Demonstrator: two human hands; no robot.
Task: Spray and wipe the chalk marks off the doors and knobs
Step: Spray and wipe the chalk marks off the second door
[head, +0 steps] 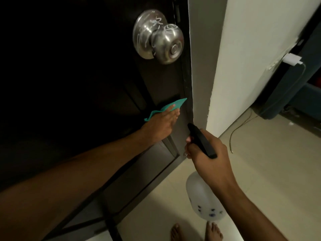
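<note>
A dark brown door (73, 70) fills the left of the view. Its round silver knob (159, 36) carries white chalk scribbles. Below the knob, my left hand (159, 124) presses a teal cloth (171, 105) flat against the door with straight fingers. Just right of it, near the door's edge, my right hand (206, 157) grips the black head of a white spray bottle (202, 199), its nozzle pointing up and left toward the door. The bottle's body hangs below my wrist.
A white wall corner (234, 66) stands right of the door. A white charger (292, 60) is plugged in further right, and a thin cable (238, 129) trails over the pale tiled floor. Dark furniture (298, 94) stands at far right. My bare feet (196, 232) show at the bottom.
</note>
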